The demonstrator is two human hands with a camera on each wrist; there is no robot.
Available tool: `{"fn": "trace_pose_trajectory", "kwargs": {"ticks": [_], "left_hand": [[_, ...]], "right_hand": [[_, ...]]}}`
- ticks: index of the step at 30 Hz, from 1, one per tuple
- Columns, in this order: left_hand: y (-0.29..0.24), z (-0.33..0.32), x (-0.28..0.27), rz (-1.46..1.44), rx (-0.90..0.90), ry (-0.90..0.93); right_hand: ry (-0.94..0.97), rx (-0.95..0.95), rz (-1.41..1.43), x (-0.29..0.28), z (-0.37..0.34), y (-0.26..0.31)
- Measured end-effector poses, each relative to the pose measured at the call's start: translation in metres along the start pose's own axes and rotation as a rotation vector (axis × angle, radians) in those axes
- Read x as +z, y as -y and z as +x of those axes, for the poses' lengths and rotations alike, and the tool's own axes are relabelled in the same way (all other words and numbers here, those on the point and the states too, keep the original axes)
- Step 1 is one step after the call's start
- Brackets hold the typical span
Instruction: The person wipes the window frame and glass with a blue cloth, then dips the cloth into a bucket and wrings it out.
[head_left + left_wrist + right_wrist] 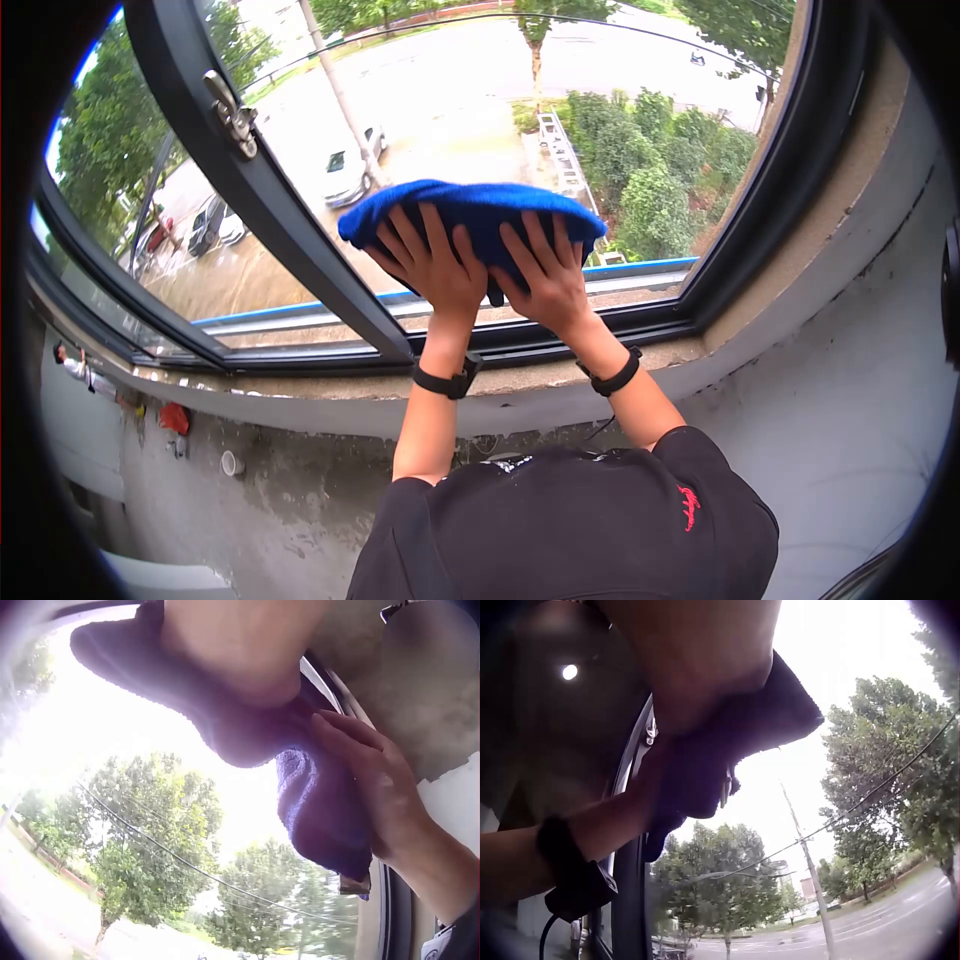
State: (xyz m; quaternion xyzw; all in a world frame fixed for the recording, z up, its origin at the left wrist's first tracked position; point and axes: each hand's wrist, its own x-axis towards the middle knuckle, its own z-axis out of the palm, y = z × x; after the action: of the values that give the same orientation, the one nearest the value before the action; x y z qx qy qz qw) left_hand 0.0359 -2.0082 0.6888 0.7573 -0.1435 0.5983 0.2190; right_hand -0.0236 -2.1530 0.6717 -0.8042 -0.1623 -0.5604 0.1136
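A blue cloth (470, 200) is spread against the window pane (450, 110), its lower edge drooping below the hands. Side by side, my left hand (447, 275) and right hand (552, 285) press on it, fingers straight and spread. In the left wrist view the cloth (300, 787) hangs in folds, and the right hand (382, 784) lies along its edge. The right wrist view shows the cloth (780, 712) dark against the daylight, with my left forearm (607, 829) reaching in behind it. Much of the palms' contact is hidden.
The dark window frame (270, 240) runs left of the hands and carries a metal latch (232, 115). A stone sill (530, 375) lies beneath. On the floor at lower left stand a white bucket (232, 463) and a red item (174, 418), near another person (85, 370).
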Motion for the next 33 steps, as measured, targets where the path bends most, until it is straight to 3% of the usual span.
{"fn": "trace_pose_trajectory", "kwargs": {"ticks": [3,7,10,13,23,27,33], "left_hand": [[-0.017,-0.05,0.011,-0.025,0.011,0.124],[-0.041,-0.112,0.022,-0.076,0.024,0.302],[-0.049,-0.14,0.026,-0.079,0.097,0.354],[-0.055,-0.144,0.029,-0.113,0.139,0.348],[-0.147,-0.074,0.033,-0.203,0.19,0.27],[-0.185,-0.046,0.049,-0.166,0.098,0.139],[-0.222,0.053,0.05,-0.049,0.108,-0.131]], "right_hand": [[0.109,0.1,-0.057,0.011,-0.062,-0.01],[0.097,0.161,-0.183,0.006,-0.122,-0.032],[0.206,0.324,-0.163,-0.011,-0.147,-0.047],[0.186,0.299,-0.192,-0.031,-0.148,-0.066],[0.058,0.346,-0.123,-0.075,-0.119,-0.144],[0.093,0.298,-0.117,-0.103,-0.066,-0.163],[-0.115,0.179,-0.063,-0.124,0.026,-0.173]]}}
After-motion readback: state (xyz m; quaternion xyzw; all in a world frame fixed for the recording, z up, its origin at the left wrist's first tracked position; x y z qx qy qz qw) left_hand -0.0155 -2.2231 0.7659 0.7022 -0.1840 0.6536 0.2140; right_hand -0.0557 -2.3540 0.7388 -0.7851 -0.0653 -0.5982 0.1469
